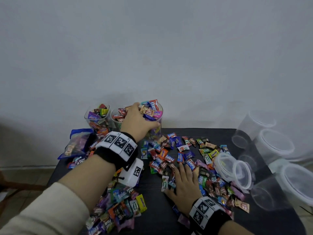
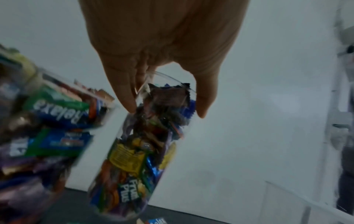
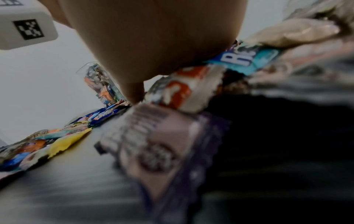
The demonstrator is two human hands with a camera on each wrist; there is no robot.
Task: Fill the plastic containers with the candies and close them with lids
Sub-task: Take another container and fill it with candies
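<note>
Three clear plastic containers stand at the back of the black table (image 1: 150, 190), each stuffed with wrapped candies. My left hand (image 1: 143, 117) grips the rightmost, overfull container (image 1: 156, 131) from above, fingers over its rim and thumb on its side. The left wrist view shows the same hold: my left hand (image 2: 166, 106) pinches the rim of that container (image 2: 130, 159). My right hand (image 1: 183, 178) lies flat, fingers spread, on the loose candies (image 1: 169, 156) at the table's middle. In the right wrist view its palm (image 3: 153, 45) presses on wrappers (image 3: 180, 91).
Two clear lids (image 1: 237, 170) lean on the candies right of my right hand. Several empty clear containers (image 1: 276, 146) stand along the table's right edge. A blue candy bag (image 1: 76, 145) lies at the back left. More candies (image 1: 122, 206) are heaped under my left forearm.
</note>
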